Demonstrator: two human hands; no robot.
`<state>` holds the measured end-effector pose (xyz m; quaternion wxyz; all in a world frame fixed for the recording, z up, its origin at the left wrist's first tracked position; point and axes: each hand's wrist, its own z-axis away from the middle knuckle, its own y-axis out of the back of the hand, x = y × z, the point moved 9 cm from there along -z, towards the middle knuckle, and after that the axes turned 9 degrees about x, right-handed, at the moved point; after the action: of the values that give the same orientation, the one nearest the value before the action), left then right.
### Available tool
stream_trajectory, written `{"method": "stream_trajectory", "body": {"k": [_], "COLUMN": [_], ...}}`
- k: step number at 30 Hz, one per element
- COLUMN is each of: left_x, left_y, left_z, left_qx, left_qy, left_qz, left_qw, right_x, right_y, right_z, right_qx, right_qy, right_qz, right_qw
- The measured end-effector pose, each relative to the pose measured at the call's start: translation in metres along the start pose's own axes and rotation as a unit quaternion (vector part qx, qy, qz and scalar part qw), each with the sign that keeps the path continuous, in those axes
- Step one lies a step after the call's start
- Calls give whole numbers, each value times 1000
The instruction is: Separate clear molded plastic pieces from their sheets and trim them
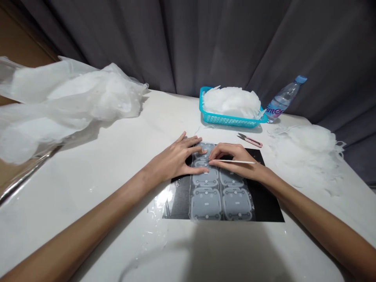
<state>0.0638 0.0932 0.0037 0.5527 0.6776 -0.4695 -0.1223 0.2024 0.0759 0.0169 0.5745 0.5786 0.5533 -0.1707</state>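
Note:
A translucent sheet (206, 203) of moulded, rounded-rectangle pieces lies flat on a black mat (268, 199). My left hand (183, 156) rests with its fingers spread over the sheet's upper left, thumb and fingertips touching it. In my right hand (232, 156), pinched between thumb and fingers, is a thin white-handled tool (243, 161). Its small tip is over the sheet between my left thumb and forefinger; the tip is too small to make out. My hands cover part of the upper pieces.
A blue basket (229, 120) heaped with white translucent pieces stands at the back, beside a tilted water bottle (280, 102). Thread snips (249, 140) lie in front of it. A loose pile of translucent pieces (308, 156) is at right, filled plastic bags (88, 94) at left.

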Motion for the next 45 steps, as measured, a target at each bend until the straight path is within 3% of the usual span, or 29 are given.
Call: {"method": "stream_trajectory", "body": {"k": [20,45], "left_x": [-3,2], "left_y": [-2,-3], "left_z": [2,2], "left_qx": [10,7], "left_qy": [15,-13], "left_qz": [36,-1], "left_qw": [999,1000], "right_x": [-2,-17], "right_y": [-8,-23], "right_z": [1,9], "right_qx": [7,57], "right_qy": [42,132], "right_qz": [82,157], "right_qw": [996,977]}}
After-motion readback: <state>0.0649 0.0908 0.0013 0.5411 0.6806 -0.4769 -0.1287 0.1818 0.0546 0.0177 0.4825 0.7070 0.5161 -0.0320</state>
